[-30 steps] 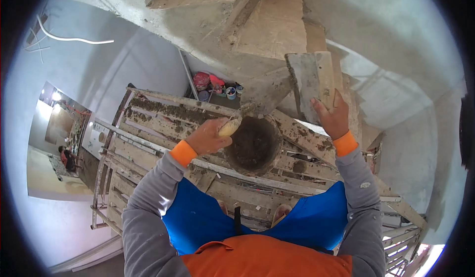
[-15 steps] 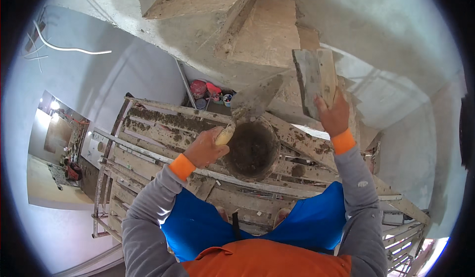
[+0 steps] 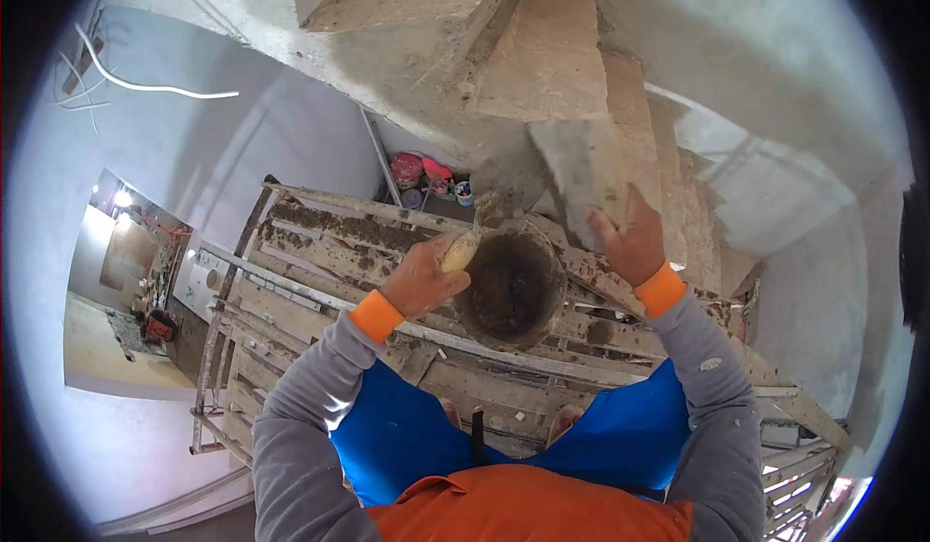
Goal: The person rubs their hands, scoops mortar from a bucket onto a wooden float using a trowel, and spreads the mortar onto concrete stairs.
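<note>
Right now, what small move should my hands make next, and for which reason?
I would perhaps draw the trowel over the board: the left hand holds the trowel beside the bucket, the right hand holds the board, and both tools look close together; whether they touch is unclear.

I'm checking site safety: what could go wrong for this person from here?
The bucket appears to stand on gapped planks, so it might tip if knocked. The trowel in the left hand and flat board in the right hand look close, so they might bump. Dark mess on the planks might make footing slippery.
</note>
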`<state>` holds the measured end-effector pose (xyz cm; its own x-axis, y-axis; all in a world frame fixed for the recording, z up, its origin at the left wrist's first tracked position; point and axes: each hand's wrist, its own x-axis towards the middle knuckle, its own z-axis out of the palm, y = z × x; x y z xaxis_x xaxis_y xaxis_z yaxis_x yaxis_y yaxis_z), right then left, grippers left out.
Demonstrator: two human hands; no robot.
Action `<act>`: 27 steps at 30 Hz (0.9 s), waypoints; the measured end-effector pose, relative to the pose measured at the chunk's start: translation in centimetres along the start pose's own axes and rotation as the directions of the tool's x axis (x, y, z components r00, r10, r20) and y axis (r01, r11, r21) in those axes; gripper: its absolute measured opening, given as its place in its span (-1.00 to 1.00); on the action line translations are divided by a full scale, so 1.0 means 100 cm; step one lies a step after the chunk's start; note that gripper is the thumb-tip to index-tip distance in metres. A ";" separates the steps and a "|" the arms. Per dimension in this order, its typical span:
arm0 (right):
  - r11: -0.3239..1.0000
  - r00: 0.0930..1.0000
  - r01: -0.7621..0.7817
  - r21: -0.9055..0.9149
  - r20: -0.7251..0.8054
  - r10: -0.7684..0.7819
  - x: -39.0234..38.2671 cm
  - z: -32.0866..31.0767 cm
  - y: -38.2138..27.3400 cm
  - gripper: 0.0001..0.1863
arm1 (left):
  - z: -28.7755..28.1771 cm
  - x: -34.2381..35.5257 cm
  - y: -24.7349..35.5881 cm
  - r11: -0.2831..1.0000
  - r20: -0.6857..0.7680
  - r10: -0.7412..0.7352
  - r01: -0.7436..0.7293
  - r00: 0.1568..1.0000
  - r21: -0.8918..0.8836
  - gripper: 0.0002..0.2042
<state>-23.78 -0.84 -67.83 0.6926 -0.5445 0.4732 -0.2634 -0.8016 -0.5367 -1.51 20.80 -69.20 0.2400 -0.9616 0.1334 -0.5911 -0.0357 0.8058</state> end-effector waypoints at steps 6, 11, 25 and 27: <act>0.997 0.997 -0.012 -0.075 0.072 0.017 -0.014 0.011 -0.014 -0.59 | 0.004 0.002 0.002 0.978 -0.029 -0.106 0.099 0.994 -0.183 -0.67; 0.999 0.997 -0.004 -0.042 0.076 0.008 -0.027 0.015 -0.001 -0.53 | 0.002 0.009 0.012 0.969 -0.041 -0.199 0.190 0.979 -0.161 -0.66; 0.889 0.938 0.031 0.457 -0.320 0.132 -0.013 -0.039 0.001 -0.56 | -0.013 0.005 -0.025 0.831 -0.430 0.178 0.098 0.885 0.547 -0.68; 0.824 0.909 -0.017 0.566 -0.334 0.248 -0.005 -0.038 0.001 -0.56 | -0.016 0.004 -0.033 0.792 -0.409 0.184 0.112 0.894 0.601 -0.68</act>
<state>-26.76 -1.55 -65.45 0.3398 -0.7768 0.5303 0.1515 -0.5113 -0.8460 1.75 20.98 -70.84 0.4207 -0.7545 0.5037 -0.9036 -0.2993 0.3065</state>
